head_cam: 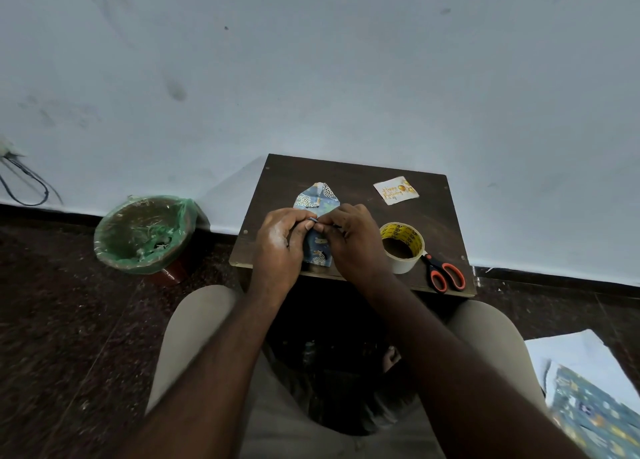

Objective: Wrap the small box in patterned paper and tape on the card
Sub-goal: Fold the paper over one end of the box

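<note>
The small box wrapped in blue animal-patterned paper (317, 199) lies on the dark wooden table (349, 178), mostly covered by my hands. Its far end flap is folded to a point. My left hand (277, 240) and my right hand (353, 240) meet over the middle of the box, and their fingertips pinch a fold of the paper between them. The white "Happy Birthday" card (396, 190) lies at the table's far right. A roll of tape (401, 245) stands just right of my right hand.
Orange-handled scissors (445, 273) lie at the table's front right corner. A bin lined with green plastic (145, 233) stands on the floor to the left. Spare sheets of wrapping paper (592, 406) lie on the floor at the lower right. A wall rises right behind the table.
</note>
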`<state>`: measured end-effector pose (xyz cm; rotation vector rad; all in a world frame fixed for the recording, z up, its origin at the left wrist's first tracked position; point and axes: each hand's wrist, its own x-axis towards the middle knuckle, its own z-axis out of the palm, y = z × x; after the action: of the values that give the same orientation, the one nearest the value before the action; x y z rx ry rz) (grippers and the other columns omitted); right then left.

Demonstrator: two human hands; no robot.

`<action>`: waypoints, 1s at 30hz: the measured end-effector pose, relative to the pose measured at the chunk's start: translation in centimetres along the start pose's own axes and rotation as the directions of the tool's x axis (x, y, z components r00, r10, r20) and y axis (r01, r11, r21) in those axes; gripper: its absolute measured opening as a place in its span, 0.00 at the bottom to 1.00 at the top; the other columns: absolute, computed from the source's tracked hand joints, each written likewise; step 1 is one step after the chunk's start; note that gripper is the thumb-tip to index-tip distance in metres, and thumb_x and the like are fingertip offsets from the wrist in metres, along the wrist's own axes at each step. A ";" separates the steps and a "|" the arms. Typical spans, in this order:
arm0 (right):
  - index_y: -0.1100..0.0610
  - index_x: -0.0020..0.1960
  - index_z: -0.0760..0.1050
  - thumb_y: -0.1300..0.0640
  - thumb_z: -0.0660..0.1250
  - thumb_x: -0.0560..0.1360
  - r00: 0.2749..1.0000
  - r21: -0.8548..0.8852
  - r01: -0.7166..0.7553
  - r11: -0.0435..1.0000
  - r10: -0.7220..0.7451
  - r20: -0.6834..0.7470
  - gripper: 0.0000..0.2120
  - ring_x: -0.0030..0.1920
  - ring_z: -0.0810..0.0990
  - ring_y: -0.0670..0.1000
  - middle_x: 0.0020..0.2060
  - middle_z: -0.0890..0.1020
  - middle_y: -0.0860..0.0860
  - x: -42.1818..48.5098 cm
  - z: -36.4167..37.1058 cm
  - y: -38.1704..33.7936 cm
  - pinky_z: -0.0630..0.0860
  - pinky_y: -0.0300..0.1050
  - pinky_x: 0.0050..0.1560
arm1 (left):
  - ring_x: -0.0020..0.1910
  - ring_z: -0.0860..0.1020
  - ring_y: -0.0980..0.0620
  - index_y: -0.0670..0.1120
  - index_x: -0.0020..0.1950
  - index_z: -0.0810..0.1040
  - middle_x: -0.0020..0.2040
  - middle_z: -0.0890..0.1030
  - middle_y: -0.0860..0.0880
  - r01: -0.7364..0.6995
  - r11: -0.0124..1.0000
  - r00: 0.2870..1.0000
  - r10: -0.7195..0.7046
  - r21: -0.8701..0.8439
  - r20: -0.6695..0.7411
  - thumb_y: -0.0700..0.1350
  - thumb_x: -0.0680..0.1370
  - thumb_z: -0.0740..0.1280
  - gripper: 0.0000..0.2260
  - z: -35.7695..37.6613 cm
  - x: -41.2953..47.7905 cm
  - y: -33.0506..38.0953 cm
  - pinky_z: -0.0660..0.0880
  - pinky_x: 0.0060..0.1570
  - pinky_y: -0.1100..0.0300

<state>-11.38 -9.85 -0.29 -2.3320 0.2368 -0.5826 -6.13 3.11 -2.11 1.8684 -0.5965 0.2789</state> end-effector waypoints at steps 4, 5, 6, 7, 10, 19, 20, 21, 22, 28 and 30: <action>0.58 0.51 0.84 0.59 0.68 0.78 0.999 -0.012 -0.023 1.000 0.023 0.040 0.07 0.50 0.72 0.50 0.47 0.81 0.52 0.0 -0.2 -0.1 0.68 0.44 0.45 | 0.52 0.76 0.56 0.43 0.49 0.83 0.46 0.77 0.60 -0.012 1.000 1.000 0.012 0.011 0.007 0.39 0.78 0.66 0.05 -0.1 0.1 0.1 0.68 0.54 0.74; 0.58 0.51 0.84 0.58 0.68 0.78 0.999 -0.011 -0.025 1.000 0.025 0.041 0.07 0.50 0.72 0.50 0.47 0.80 0.52 0.0 -0.2 -0.2 0.68 0.45 0.46 | 0.52 0.75 0.55 0.42 0.48 0.82 0.46 0.76 0.62 -0.030 0.999 1.000 0.030 0.026 0.007 0.39 0.78 0.66 0.05 -0.1 0.1 0.1 0.68 0.54 0.73; 0.58 0.51 0.84 0.58 0.68 0.78 0.999 -0.012 -0.026 1.000 0.026 0.035 0.07 0.51 0.72 0.50 0.47 0.80 0.52 0.0 -0.2 -0.2 0.69 0.45 0.46 | 0.51 0.75 0.55 0.42 0.48 0.82 0.45 0.75 0.61 -0.047 0.998 0.999 0.046 0.042 0.007 0.39 0.78 0.66 0.05 -0.1 0.1 0.2 0.69 0.53 0.71; 0.58 0.51 0.84 0.58 0.69 0.78 0.999 -0.013 -0.029 1.000 0.029 0.026 0.07 0.50 0.72 0.50 0.48 0.79 0.51 0.0 -0.2 -0.2 0.69 0.44 0.47 | 0.51 0.74 0.54 0.42 0.47 0.81 0.45 0.76 0.59 -0.059 0.997 0.998 0.059 0.059 0.007 0.40 0.78 0.65 0.05 0.0 0.1 0.3 0.70 0.52 0.68; 0.57 0.52 0.84 0.58 0.72 0.75 0.998 -0.034 -0.055 0.998 0.055 0.010 0.07 0.50 0.69 0.46 0.48 0.79 0.50 -0.2 0.1 -0.3 0.67 0.41 0.47 | 0.50 0.74 0.54 0.42 0.47 0.81 0.45 0.76 0.56 -0.083 0.992 0.997 0.084 0.094 -0.001 0.40 0.79 0.65 0.05 0.1 -0.1 0.3 0.69 0.50 0.65; 0.56 0.47 0.86 0.62 0.72 0.74 1.000 -0.026 -0.028 0.999 0.028 -0.001 0.05 0.45 0.69 0.46 0.39 0.82 0.51 0.2 -0.5 -0.1 0.61 0.32 0.37 | 0.56 0.74 0.54 0.43 0.51 0.81 0.49 0.75 0.59 -0.005 0.999 0.996 0.002 0.044 0.086 0.43 0.77 0.67 0.07 0.2 0.0 -0.5 0.68 0.55 0.74; 0.56 0.47 0.86 0.62 0.72 0.74 1.000 -0.030 -0.024 0.999 0.025 0.013 0.05 0.44 0.68 0.46 0.39 0.81 0.50 0.2 -0.6 0.0 0.61 0.31 0.37 | 0.56 0.74 0.55 0.43 0.51 0.81 0.49 0.77 0.54 0.000 0.998 0.995 -0.005 0.056 0.097 0.44 0.76 0.67 0.07 0.3 0.1 -0.7 0.68 0.55 0.74; 0.56 0.47 0.86 0.61 0.72 0.74 0.999 -0.032 -0.020 0.999 0.021 0.026 0.05 0.44 0.68 0.45 0.39 0.81 0.49 0.2 -0.7 0.0 0.61 0.30 0.37 | 0.55 0.73 0.56 0.43 0.51 0.81 0.50 0.78 0.50 0.003 0.998 0.995 -0.010 0.065 0.104 0.44 0.76 0.67 0.07 0.3 0.1 -0.8 0.67 0.55 0.74; 0.56 0.48 0.86 0.60 0.72 0.74 0.999 -0.036 -0.016 0.999 0.018 0.039 0.05 0.45 0.67 0.45 0.39 0.81 0.49 0.3 -0.8 0.1 0.61 0.30 0.37 | 0.55 0.72 0.57 0.43 0.50 0.81 0.50 0.78 0.48 0.008 0.997 0.995 -0.016 0.073 0.103 0.43 0.77 0.67 0.06 0.3 0.1 -0.9 0.66 0.54 0.76; 0.55 0.58 0.82 0.53 0.71 0.76 0.990 -0.151 0.054 0.987 -0.034 0.136 0.12 0.56 0.67 0.45 0.56 0.79 0.49 0.8 -0.7 1.0 0.69 0.43 0.55 | 0.49 0.71 0.59 0.43 0.48 0.81 0.48 0.77 0.46 0.047 0.993 0.995 -0.056 0.110 0.087 0.40 0.79 0.68 0.02 0.1 0.3 -0.5 0.64 0.48 0.79; 0.53 0.60 0.81 0.52 0.71 0.76 0.985 -0.155 0.081 0.985 -0.055 0.165 0.14 0.61 0.68 0.48 0.60 0.79 0.47 0.9 -1.0 1.2 0.69 0.50 0.60 | 0.49 0.70 0.60 0.43 0.48 0.81 0.49 0.78 0.46 0.056 0.991 0.994 -0.066 0.119 0.085 0.41 0.79 0.68 0.03 0.0 0.4 -0.4 0.64 0.47 0.79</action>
<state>-11.06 -11.67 -0.14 -2.5379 0.1336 -0.4183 -5.59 3.17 -2.29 2.0165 -0.5927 0.1944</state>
